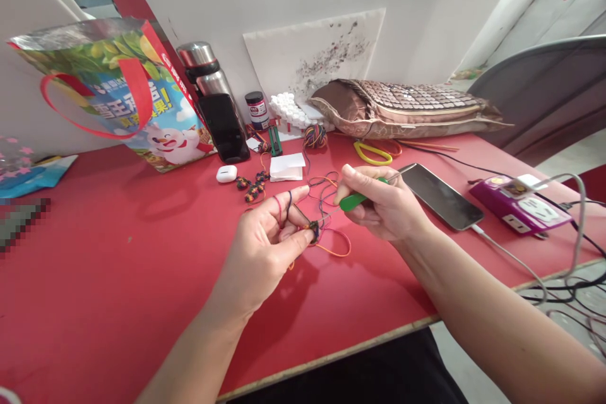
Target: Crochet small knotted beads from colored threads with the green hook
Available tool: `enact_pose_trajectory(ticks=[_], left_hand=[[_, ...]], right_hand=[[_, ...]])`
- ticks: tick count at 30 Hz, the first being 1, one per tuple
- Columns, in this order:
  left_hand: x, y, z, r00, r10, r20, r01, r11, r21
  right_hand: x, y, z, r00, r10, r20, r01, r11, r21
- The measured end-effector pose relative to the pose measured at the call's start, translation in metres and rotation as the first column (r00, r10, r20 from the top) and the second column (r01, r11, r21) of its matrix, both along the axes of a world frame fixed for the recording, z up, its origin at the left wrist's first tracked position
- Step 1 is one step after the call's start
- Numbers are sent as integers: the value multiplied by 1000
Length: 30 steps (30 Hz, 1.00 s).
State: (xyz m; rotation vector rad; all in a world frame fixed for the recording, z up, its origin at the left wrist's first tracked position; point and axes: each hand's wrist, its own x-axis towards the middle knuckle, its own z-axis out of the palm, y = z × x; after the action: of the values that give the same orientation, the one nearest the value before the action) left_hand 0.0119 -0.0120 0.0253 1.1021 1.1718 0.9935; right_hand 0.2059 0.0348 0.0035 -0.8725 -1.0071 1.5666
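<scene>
Red table [142,265] under bag [156,104], white case [226,173]

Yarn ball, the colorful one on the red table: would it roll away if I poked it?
The yarn ball looks roundish, so it might roll a little. It would probably feel squishy and light, since it seems wound from thin strands. Pushed back and rightward, it could soon bump the brown bag close by.

The crochet hook [351,202] pairs a smooth green plastic-looking handle with a thin metal shaft; the yarn piece [312,231] looks textured and matt. The red tabletop [142,303] is smooth with a soft sheen. The vacuum flask [196,53] is shiny metal, the folded paper [286,167] matt, the earbud case [226,173] glossy plastic, the charging smartphone [442,196] glassy.
</scene>
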Motion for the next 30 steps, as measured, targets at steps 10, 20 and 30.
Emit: enact_pose_trajectory(ticks=[10, 20, 30], left_hand=[[3, 3, 1, 1000, 6, 1, -6, 1000, -29], [3, 4, -2, 996, 18, -84, -18, 1000, 8], [1, 2, -4, 995, 12, -104, -11, 1000, 10]], right_hand=[[2, -4, 2, 997, -7, 76, 0, 995, 95], [0, -5, -2, 991, -86, 104, 69, 985, 157], [0, -7, -1, 990, -75, 116, 53, 983, 178]])
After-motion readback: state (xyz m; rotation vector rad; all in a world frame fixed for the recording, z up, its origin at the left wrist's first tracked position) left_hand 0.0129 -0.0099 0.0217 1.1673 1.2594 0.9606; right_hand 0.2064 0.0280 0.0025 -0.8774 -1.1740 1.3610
